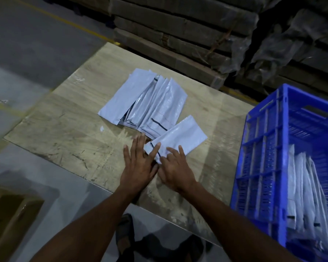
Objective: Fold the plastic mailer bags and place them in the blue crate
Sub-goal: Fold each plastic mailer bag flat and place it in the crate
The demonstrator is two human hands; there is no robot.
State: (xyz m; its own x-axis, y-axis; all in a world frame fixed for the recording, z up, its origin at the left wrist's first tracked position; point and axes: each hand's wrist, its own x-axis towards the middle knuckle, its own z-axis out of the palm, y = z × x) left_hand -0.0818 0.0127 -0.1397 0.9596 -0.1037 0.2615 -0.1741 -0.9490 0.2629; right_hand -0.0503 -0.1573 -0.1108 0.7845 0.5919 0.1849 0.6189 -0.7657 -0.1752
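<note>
A single white plastic mailer bag (180, 137) lies slanted on the wooden table (64, 129), near its front edge. My left hand (140, 163) lies flat with spread fingers, its fingertips pressing the bag's near end. My right hand (175, 171) rests beside it, fingers bent onto the same end. A fanned pile of several more mailer bags (144, 101) lies just beyond, in the middle of the table. The blue crate (263, 167) stands at the right, with several folded bags (307, 195) upright inside it.
Stacked flat cardboard wrapped in plastic film (197, 35) rises behind the table. A brown cardboard box (9, 220) sits on the floor at lower left. A yellow floor line (64, 20) runs across the grey floor. My sandalled feet (124, 235) show below the table edge.
</note>
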